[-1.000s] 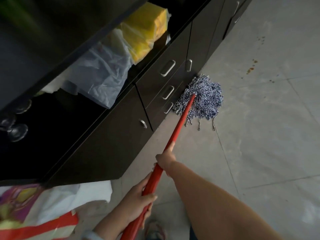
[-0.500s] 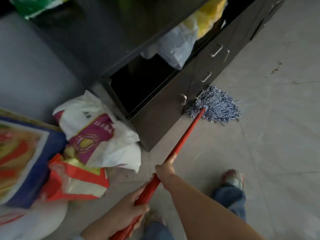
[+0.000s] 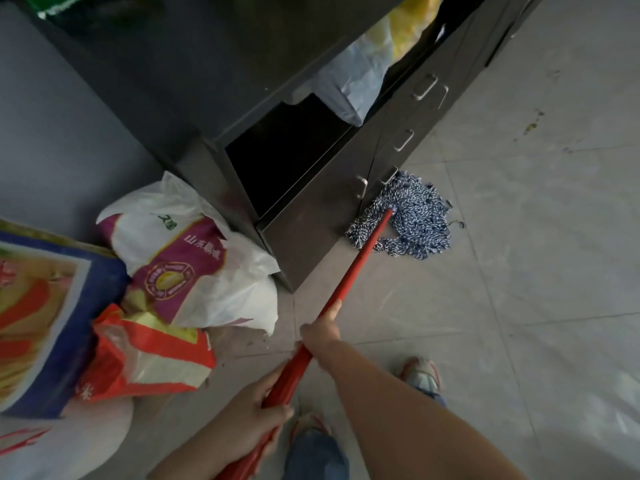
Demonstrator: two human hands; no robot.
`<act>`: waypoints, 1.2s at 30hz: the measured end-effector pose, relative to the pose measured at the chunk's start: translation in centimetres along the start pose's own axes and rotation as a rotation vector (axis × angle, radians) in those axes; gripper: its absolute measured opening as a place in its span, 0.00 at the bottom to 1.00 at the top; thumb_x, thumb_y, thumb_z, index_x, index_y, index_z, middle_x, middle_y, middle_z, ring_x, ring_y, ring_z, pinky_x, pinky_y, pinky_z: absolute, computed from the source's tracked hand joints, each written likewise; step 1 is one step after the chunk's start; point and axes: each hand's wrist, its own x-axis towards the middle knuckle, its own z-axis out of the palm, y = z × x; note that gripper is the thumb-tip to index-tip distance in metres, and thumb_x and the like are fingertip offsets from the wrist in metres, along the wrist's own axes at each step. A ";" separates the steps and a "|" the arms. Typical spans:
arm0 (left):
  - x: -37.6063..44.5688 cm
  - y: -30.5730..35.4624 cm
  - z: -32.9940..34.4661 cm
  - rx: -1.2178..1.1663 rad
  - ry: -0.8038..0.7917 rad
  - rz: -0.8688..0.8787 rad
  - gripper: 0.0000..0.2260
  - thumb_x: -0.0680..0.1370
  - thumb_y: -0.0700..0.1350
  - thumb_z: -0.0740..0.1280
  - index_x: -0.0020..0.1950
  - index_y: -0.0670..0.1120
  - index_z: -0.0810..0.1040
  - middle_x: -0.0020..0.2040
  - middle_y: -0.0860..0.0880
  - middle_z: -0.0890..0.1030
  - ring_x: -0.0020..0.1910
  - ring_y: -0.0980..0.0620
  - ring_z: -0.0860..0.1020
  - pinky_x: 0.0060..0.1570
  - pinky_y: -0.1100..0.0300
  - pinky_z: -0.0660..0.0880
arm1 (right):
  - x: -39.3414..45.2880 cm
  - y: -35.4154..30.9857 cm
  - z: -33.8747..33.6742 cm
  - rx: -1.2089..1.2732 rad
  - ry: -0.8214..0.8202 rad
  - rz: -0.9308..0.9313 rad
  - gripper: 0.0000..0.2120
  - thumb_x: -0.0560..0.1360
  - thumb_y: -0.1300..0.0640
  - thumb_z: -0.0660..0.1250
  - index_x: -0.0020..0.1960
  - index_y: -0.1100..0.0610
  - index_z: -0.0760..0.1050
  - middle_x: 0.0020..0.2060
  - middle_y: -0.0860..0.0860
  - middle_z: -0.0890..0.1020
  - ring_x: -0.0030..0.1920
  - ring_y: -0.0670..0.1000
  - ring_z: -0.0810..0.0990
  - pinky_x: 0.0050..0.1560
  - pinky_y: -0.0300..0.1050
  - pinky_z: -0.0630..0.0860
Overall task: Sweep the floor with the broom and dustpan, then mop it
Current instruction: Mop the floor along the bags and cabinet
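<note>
1. Two hands work the mop: the right hand (image 3: 320, 332) grips the long red mop handle (image 3: 360, 258) further down, with one finger laid along it, and the left hand (image 3: 252, 415) is wrapped round the same handle nearer the body.
2. Mopping looks to be under way, so sweeping is probably finished; no broom or dustpan shows in this view to confirm that.
3. At the far end, the blue-and-white string mop head (image 3: 412, 220) lies spread on the pale grey tiled floor (image 3: 519, 306), touching the foot of the dark cabinet with metal pull handles (image 3: 329, 216).
4. Left to do, as I judge it: brownish spots (image 3: 531, 124) mark the tiles further out, well apart from the mop head.
5. In the way: a white-and-purple printed plastic sack (image 3: 194, 261) and a red-and-yellow plastic bag (image 3: 145, 358) sit on the floor just beside the cabinet corner, blocking that strip.
6. Both shoes (image 3: 422, 375) stand on tiles near the handle.
</note>
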 end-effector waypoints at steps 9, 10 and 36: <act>11.5 8.9 2.9 0.048 0.025 -0.021 0.32 0.79 0.38 0.65 0.75 0.62 0.57 0.28 0.48 0.75 0.23 0.53 0.73 0.23 0.61 0.72 | 9.6 -5.4 -11.4 0.027 -0.065 0.093 0.45 0.78 0.61 0.59 0.74 0.49 0.25 0.42 0.53 0.74 0.32 0.49 0.73 0.24 0.40 0.66; 13.2 10.6 3.3 0.068 0.022 -0.023 0.32 0.79 0.39 0.65 0.75 0.63 0.57 0.28 0.48 0.74 0.23 0.53 0.72 0.23 0.60 0.72 | 10.9 -6.1 -13.1 0.056 -0.067 0.099 0.45 0.78 0.61 0.59 0.74 0.48 0.25 0.39 0.52 0.74 0.32 0.48 0.73 0.24 0.40 0.67; 41.6 42.6 23.0 0.130 -0.222 -0.103 0.31 0.78 0.39 0.67 0.73 0.64 0.59 0.35 0.44 0.77 0.30 0.52 0.76 0.31 0.59 0.74 | 30.4 -12.9 -54.1 0.410 0.131 0.225 0.44 0.76 0.65 0.57 0.74 0.41 0.29 0.44 0.60 0.79 0.35 0.56 0.81 0.39 0.52 0.83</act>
